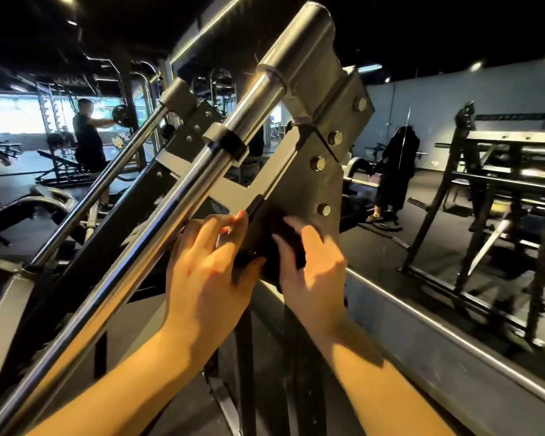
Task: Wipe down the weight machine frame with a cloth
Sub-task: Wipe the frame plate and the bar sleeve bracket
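- The cloth (285, 243) is dark and bunched small. I have it pressed against the grey frame plate (302, 184), low on the plate's face, below the column of bolts (323, 209).
- My right hand (309, 262) lies over the cloth with fingers mostly straight, pushing it flat onto the metal; I judge this a press, not a pinch.
- My left hand (208, 262) is at the plate's left edge. Its fingertips curl round that edge beside the chrome guide rod (158, 221), and its thumb touches the cloth's lower corner. Whether it pinches the cloth there, I cannot tell.
- The cloth should handle as light, soft and limp: it will fold and slip out from under a flat palm unless I keep pressure on it, so a gather in the fingers would hold better than an open press.
- The plate looks rigid, heavy steel and fixed; it will not give, so I can lean into it.
- The bolt heads stand proud and will likely snag the cloth; I would work round each one.
- The rod looks polished and slick, a poor place to brace. The plate's edge gives a firmer hold, though it may be sharp.
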A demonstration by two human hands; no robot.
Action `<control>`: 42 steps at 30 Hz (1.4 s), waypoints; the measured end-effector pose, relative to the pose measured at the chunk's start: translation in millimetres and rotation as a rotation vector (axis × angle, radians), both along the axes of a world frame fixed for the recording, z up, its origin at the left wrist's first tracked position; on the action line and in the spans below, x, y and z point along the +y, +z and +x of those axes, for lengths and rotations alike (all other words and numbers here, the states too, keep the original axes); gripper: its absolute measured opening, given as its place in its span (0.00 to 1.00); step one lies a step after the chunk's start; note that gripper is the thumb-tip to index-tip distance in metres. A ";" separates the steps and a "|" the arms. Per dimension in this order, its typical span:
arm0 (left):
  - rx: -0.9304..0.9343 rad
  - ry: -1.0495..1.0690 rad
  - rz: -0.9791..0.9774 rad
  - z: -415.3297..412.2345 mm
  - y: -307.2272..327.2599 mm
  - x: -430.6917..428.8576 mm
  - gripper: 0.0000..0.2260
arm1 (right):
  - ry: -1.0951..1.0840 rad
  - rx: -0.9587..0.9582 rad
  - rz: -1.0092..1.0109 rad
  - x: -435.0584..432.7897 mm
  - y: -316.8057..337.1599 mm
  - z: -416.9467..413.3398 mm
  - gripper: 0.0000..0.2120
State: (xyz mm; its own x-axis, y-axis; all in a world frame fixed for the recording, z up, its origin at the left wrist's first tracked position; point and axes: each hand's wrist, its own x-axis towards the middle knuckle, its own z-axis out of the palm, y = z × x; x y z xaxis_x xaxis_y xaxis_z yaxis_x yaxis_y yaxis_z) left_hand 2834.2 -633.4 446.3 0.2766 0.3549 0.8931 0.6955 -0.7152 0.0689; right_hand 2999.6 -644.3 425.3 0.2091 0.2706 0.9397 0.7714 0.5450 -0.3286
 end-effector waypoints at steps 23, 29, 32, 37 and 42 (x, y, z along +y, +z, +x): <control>-0.034 0.067 -0.018 6.2 -3.7 -9.3 0.26 | -0.187 0.326 -0.102 4.1 -10.0 48.6 0.10; -0.071 0.027 -0.014 7.8 -1.1 -12.5 0.26 | 0.080 -0.155 -0.176 -15.6 -52.6 -7.4 0.12; -0.034 0.098 -0.037 9.5 -5.0 -17.2 0.28 | -0.045 0.017 -0.216 -10.1 -51.8 34.3 0.10; 0.235 0.208 0.112 26.4 -38.1 -33.5 0.29 | -0.010 0.356 -0.347 -31.2 -87.2 53.1 0.10; 0.455 0.178 0.148 54.0 -52.9 -23.0 0.32 | 0.072 0.534 -0.402 -20.8 -90.0 52.8 0.14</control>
